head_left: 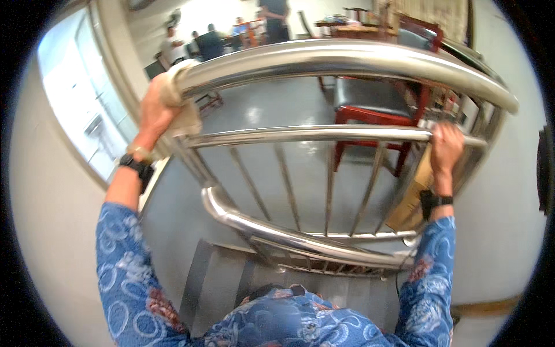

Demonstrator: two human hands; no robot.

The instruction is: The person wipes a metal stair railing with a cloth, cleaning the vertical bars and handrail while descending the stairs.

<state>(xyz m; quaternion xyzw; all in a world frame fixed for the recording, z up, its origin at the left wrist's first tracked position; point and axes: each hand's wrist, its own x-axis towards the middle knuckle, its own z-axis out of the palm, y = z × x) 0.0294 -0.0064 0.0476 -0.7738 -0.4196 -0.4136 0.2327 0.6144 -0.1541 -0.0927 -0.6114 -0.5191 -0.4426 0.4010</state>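
Note:
A shiny metal stair railing (324, 59) runs across in front of me, with a thick top rail, a thinner rail below it and upright bars. At the left end of the top rail, my left hand (155, 110) is closed round a beige cloth (186, 115), which wraps the rail there and hangs down beside it. My right hand (447, 144) grips the thinner rail (312, 133) near its right end, fingers wrapped over it. A lower thick handrail (277, 231) slopes down to the right between my arms.
Dark-striped stair steps (225, 277) lie below me. Beyond the railing stand a red wooden chair with a black seat (373, 97) and a table with things on it (358, 29). A cardboard piece (413, 196) leans by the right bars. A person (274, 20) stands far back; others sit leftward.

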